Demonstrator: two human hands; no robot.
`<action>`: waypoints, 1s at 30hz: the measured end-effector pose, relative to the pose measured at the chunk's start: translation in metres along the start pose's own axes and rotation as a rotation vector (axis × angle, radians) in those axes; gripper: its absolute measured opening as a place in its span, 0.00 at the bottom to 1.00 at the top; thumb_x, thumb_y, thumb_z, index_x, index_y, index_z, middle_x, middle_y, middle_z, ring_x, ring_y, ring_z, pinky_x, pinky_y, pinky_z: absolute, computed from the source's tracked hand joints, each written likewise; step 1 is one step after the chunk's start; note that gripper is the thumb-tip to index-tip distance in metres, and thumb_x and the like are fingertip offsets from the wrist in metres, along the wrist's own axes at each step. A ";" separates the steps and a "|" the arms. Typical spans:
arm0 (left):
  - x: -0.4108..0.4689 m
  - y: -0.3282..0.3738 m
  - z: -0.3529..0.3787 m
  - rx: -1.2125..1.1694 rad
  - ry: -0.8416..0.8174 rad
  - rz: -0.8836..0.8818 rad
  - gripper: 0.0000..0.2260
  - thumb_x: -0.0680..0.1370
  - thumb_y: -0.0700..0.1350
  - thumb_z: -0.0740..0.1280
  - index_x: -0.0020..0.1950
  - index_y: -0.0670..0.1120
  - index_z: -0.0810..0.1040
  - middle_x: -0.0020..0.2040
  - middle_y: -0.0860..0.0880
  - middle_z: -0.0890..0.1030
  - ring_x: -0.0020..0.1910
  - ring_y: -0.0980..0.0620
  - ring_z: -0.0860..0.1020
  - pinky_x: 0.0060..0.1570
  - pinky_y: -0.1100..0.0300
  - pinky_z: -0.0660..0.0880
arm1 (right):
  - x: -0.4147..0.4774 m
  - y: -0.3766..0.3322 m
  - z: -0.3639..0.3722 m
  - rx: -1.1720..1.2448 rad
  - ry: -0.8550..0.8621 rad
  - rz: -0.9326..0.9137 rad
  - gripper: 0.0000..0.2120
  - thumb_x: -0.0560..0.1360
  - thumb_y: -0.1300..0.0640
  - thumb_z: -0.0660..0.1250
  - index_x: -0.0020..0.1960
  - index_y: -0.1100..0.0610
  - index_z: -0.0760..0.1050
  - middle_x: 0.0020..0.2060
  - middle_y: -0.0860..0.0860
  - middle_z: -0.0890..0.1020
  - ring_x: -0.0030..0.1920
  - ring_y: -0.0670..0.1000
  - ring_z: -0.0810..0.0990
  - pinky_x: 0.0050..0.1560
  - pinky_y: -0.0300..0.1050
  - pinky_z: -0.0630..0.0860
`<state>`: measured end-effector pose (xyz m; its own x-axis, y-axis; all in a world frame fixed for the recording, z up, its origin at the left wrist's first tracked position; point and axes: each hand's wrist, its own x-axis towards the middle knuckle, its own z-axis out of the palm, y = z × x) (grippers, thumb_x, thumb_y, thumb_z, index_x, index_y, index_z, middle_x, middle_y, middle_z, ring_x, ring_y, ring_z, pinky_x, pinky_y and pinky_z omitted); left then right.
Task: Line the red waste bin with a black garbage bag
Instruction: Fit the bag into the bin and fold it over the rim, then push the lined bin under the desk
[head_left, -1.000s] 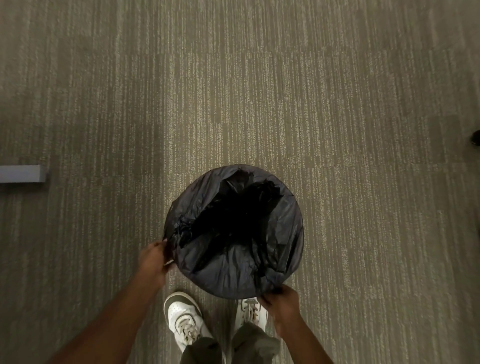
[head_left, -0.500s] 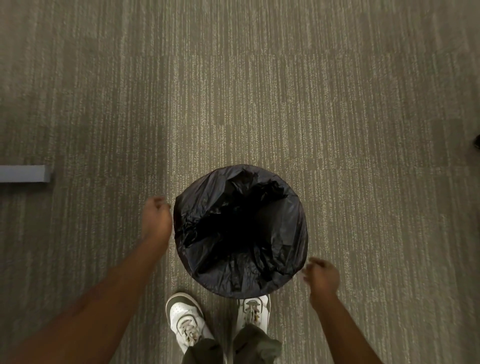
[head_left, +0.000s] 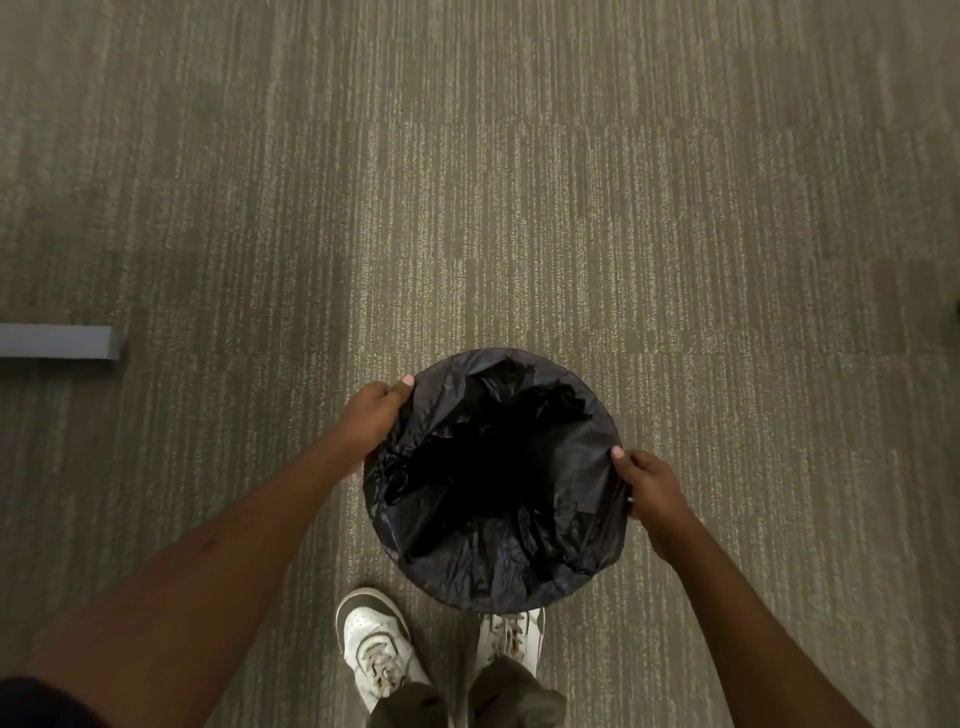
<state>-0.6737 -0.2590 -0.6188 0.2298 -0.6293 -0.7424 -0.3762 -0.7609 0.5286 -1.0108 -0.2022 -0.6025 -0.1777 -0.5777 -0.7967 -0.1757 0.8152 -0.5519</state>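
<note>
- Centrally, a round bin is seen from directly above, standing upright on the striped grey-brown carpet (head_left: 519, 208); its walls are fully hidden by the black garbage bag (head_left: 493, 561), so no red surface can be made out.
- The bag is draped over the whole rim, and its crinkled film sags inward into a dark hollow at the middle.
- The left hand (head_left: 370, 419) is closed on the bag at the rim's upper-left edge, with the thumb laid over the top of the film and the fingers curled down the outside.
- The right hand (head_left: 653, 493) is closed on the bag at the rim's right edge, with the thumb pressed on the film and the fingers wrapped around the outer side.
- The two hands are placed roughly opposite each other across the opening, and both bare forearms are extended from the lower corners.
- Two white sneakers are seen just below the bin: the left sneaker (head_left: 371, 642) stands apart from it, while the toe of the right sneaker (head_left: 511, 642) is overlapped by the bag's near edge.
- Olive trouser cuffs (head_left: 519, 696) are visible above the laces.
- A pale grey bar (head_left: 57, 341) lies on the carpet at the left edge, well apart from the bin.
</note>
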 end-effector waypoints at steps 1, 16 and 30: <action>-0.001 0.000 -0.003 -0.053 -0.017 -0.017 0.26 0.78 0.61 0.61 0.51 0.36 0.77 0.45 0.40 0.80 0.43 0.45 0.78 0.43 0.55 0.72 | 0.000 -0.001 -0.001 0.018 -0.008 0.008 0.21 0.77 0.48 0.63 0.53 0.68 0.74 0.46 0.60 0.80 0.46 0.58 0.77 0.47 0.53 0.72; -0.060 -0.060 0.016 -0.190 0.193 -0.080 0.19 0.78 0.54 0.64 0.51 0.36 0.71 0.38 0.46 0.74 0.45 0.39 0.79 0.31 0.56 0.65 | -0.030 -0.007 0.016 -0.239 0.060 -0.102 0.14 0.75 0.62 0.67 0.59 0.65 0.75 0.53 0.63 0.82 0.52 0.62 0.81 0.55 0.64 0.78; -0.113 -0.160 -0.115 -0.413 0.514 -0.137 0.26 0.71 0.41 0.71 0.64 0.37 0.64 0.57 0.39 0.75 0.55 0.41 0.75 0.46 0.58 0.66 | -0.052 -0.092 0.197 -0.728 -0.161 -0.428 0.10 0.75 0.58 0.67 0.51 0.64 0.78 0.45 0.62 0.83 0.47 0.62 0.81 0.51 0.62 0.79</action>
<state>-0.5364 -0.0841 -0.5729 0.6877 -0.4401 -0.5774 0.0372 -0.7729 0.6334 -0.7949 -0.2386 -0.5584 0.1758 -0.7713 -0.6117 -0.7836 0.2665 -0.5612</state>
